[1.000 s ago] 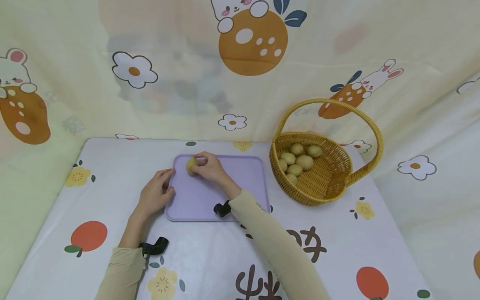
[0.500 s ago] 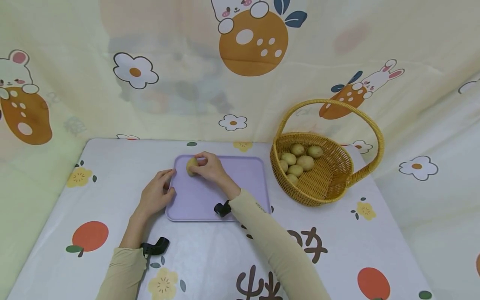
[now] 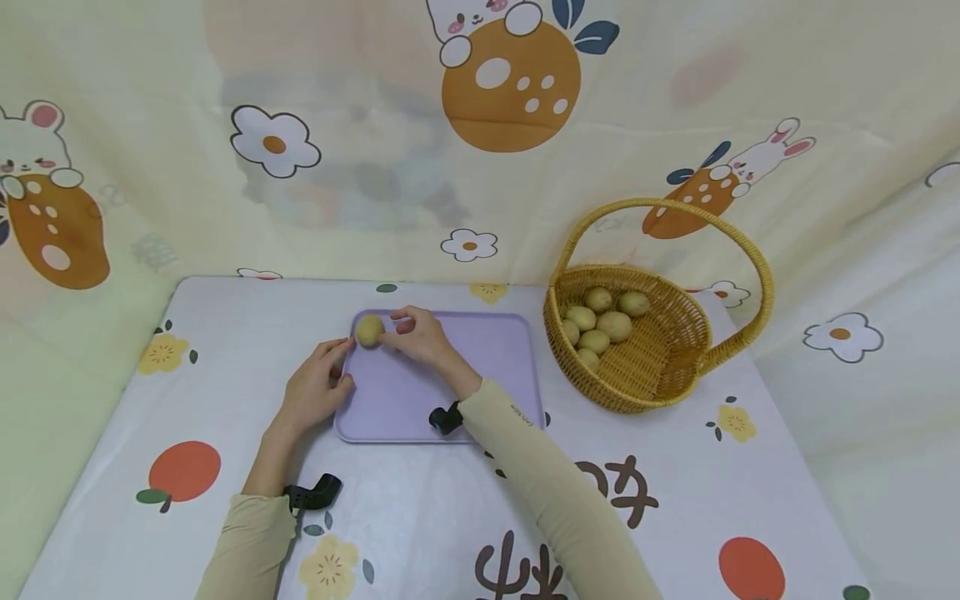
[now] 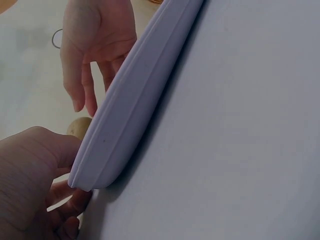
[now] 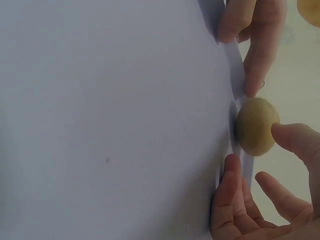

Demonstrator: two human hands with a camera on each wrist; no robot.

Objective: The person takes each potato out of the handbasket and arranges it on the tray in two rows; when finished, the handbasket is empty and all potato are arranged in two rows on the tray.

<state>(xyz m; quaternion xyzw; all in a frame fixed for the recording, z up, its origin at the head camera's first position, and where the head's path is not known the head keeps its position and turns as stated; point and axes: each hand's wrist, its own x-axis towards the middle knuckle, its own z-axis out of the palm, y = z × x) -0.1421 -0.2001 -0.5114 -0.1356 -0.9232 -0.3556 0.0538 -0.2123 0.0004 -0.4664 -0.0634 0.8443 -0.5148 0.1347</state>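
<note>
A small yellowish potato (image 3: pixel 369 331) lies on the lilac tray (image 3: pixel 442 408), near its back left corner. My right hand (image 3: pixel 423 337) is just right of it with fingers spread. Its thumb tip is at the potato's side in the right wrist view, where the potato (image 5: pixel 258 126) is slightly blurred. At the tray's left edge, my left hand (image 3: pixel 315 387) touches the rim with its thumb and fingertips. The left wrist view shows the left hand (image 4: pixel 30 170) beside the tray's raised wall (image 4: pixel 117 115), which partly hides the potato (image 4: pixel 79 127).
To the right of the tray stands a wicker basket (image 3: pixel 645 400) with a tall arched handle and several potatoes (image 3: pixel 615 326) inside. A printed cloth (image 3: pixel 247 333) covers the table, and a patterned curtain (image 3: pixel 360 192) hangs behind it.
The potato has left the right hand's pinch and shifted slightly left on the tray. The right fingers have spread apart. My left hand stays at the tray's edge.
</note>
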